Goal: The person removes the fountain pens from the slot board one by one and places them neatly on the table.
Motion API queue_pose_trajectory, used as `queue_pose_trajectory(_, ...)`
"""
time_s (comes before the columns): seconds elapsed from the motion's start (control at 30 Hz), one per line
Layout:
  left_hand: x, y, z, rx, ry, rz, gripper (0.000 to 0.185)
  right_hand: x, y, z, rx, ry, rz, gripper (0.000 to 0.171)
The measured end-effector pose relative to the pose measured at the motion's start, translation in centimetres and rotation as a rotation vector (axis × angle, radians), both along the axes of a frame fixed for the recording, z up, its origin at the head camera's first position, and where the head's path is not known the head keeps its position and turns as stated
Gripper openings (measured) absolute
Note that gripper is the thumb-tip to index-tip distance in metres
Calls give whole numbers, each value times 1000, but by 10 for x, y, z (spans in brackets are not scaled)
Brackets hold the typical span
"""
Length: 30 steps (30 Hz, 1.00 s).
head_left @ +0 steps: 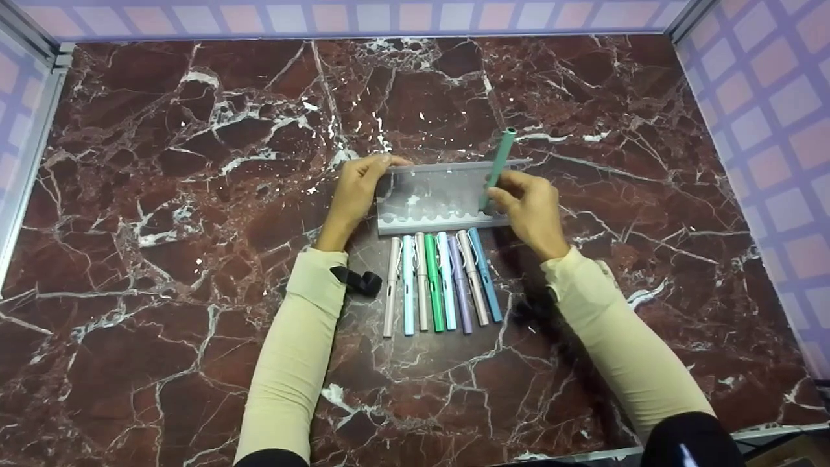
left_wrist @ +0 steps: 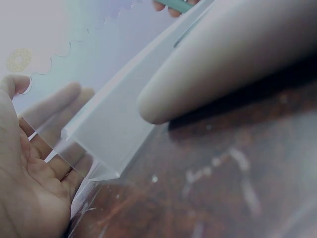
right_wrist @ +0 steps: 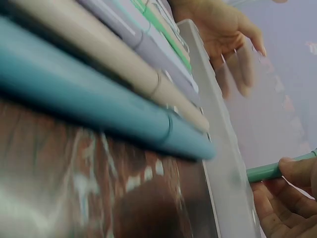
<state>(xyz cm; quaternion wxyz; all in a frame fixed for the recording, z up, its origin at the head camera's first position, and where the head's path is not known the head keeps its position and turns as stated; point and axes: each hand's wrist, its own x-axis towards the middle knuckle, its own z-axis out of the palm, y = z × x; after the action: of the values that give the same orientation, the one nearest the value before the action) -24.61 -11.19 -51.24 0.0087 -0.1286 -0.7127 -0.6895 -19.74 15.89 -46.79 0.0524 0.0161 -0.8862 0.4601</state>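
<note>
A clear plastic pen stand point(head_left: 434, 188) with scalloped edges stands just beyond a row of pens. My left hand point(head_left: 360, 185) holds its left end; in the left wrist view, the fingers show through the clear panel point(left_wrist: 42, 119). At the right end, my right hand point(head_left: 535, 204) pinches a green pen point(head_left: 501, 155) between thumb and fingers. That pen is tilted, its upper end pointing away from me. In the right wrist view, the lower end of the green pen point(right_wrist: 265, 172) meets the scalloped edge of the stand.
Several pens lie side by side before the stand, among them a bright green pen point(head_left: 434, 285), a purple pen point(head_left: 460, 285) and a blue pen point(head_left: 485, 275) at the right. A black strap point(head_left: 358, 281) hangs at the left sleeve. Patterned panels point(head_left: 752, 97) border the marbled table point(head_left: 194, 259).
</note>
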Motion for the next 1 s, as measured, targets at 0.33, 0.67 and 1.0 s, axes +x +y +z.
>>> queue_pose_trajectory(0.33,1,0,1,27,-16,-12,33,-2,29,-1,-3,1,-60,19)
queue_pose_trajectory(0.67,0,0,1,28,-12,-15,34,-2,56,0,54,-28,-147,21)
queue_pose_trajectory(1.0,0,0,1,-10,1,0,33,5,65,-5,99,-43,-165,21)
